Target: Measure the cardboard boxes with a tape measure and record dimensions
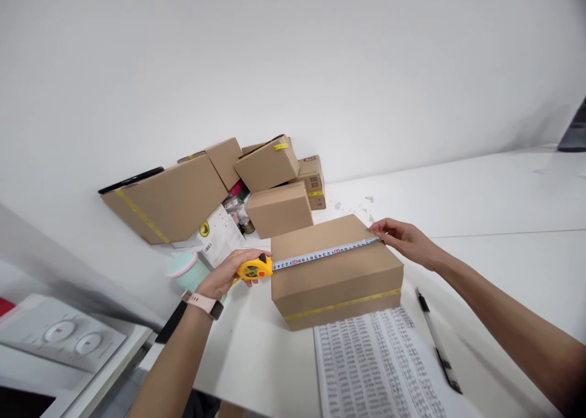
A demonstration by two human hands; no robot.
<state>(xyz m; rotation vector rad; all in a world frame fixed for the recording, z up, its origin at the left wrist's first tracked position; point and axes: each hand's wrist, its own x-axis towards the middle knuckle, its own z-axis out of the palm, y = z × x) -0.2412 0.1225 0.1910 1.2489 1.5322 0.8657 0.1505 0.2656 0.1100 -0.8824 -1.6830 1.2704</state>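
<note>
A brown cardboard box (339, 296) with yellow tape along its front side lies in front of me. Across its top runs the drawn-out blade of a tape measure (254, 268), whose yellow case is beside the box's left edge. My left hand (231, 269), with a smartwatch on the wrist, is closed around that case. At the box's right edge, my right hand (403, 238) pinches the end of the blade. A sheet of paper (366, 369) with rows of handwritten figures lies against the box's near side. To its right is a black-and-white pen (438, 342).
More cardboard boxes (183, 198) are stacked at the back left, against the wall. Near them stand a mint-green container (185, 270) with a pink rim and a white carton (220, 238). A white appliance with two dials (59, 332) is at the lower left.
</note>
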